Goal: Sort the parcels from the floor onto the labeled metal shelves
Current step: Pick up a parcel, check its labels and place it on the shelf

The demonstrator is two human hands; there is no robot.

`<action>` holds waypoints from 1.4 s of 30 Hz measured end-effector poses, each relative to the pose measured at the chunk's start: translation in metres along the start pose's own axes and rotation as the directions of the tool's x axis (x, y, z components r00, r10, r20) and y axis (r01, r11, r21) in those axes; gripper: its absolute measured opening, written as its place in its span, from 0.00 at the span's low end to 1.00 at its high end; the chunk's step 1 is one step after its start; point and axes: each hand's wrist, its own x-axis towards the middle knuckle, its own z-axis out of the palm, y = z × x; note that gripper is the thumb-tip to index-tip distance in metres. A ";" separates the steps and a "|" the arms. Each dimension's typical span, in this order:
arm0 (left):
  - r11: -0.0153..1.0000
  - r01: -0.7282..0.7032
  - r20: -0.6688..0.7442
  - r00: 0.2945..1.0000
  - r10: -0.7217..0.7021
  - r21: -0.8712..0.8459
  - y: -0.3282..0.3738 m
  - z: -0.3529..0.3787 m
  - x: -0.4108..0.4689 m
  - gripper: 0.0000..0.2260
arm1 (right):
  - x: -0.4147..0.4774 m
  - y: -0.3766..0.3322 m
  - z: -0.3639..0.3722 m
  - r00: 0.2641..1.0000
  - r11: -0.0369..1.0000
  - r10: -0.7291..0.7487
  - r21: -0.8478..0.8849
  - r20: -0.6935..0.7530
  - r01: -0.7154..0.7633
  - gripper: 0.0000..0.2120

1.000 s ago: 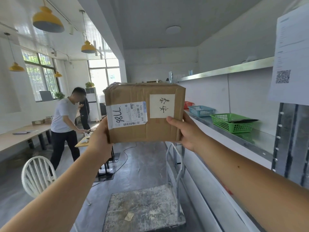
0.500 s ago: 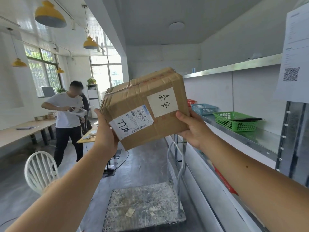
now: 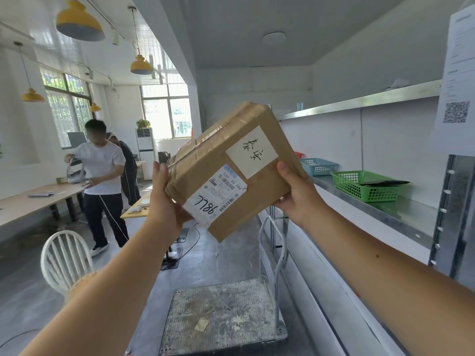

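A brown cardboard parcel point(image 3: 231, 186) is held up at chest height in front of me, tilted with its left end low. It carries a white shipping label marked 7786 and a white paper note with handwriting. My left hand point(image 3: 164, 201) grips its lower left end. My right hand point(image 3: 295, 194) holds its right underside, thumb on the front face. The metal shelf point(image 3: 401, 214) runs along the wall to the right of the parcel, with a second shelf point(image 3: 359, 100) above it.
A green basket point(image 3: 365, 186), a blue basket point(image 3: 318, 166) and a red basket point(image 3: 299, 155) stand on the shelf. A flatbed trolley point(image 3: 221, 317) sits on the floor below. A white chair point(image 3: 64, 260) is at left; a person point(image 3: 102, 181) stands by a long table point(image 3: 28, 204).
The parcel has tipped from level to steeply tilted, its left end dropping and the top face turning into view. Both hands keep their grip. The person at the table has turned.
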 end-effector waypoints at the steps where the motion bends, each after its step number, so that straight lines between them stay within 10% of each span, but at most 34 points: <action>1: 1.000 0.004 0.000 1.000 -0.004 -0.021 -0.002 0.000 -0.001 0.22 | 0.000 0.000 0.003 1.000 1.000 0.003 0.000 0.004 -0.003 0.30; 15: 0.992 0.125 0.080 0.989 -0.123 -0.021 -0.027 -0.009 0.003 0.20 | -0.001 -0.001 0.017 0.992 0.990 0.099 -0.107 0.075 -0.091 0.30; 23: 0.978 0.139 0.057 0.987 -0.149 0.153 -0.044 -0.004 0.016 0.53 | 0.001 0.000 0.022 0.991 0.992 0.113 -0.068 0.072 -0.108 0.33; 30: 0.999 0.009 0.040 0.999 -0.010 0.046 -0.043 0.005 0.014 0.27 | 0.003 0.003 0.015 0.988 0.990 0.128 -0.073 0.082 -0.122 0.40; 42: 0.982 0.001 0.035 0.999 -0.008 0.186 -0.054 0.003 0.018 0.19 | 0.002 0.004 0.010 0.993 0.988 0.092 -0.133 0.071 -0.082 0.35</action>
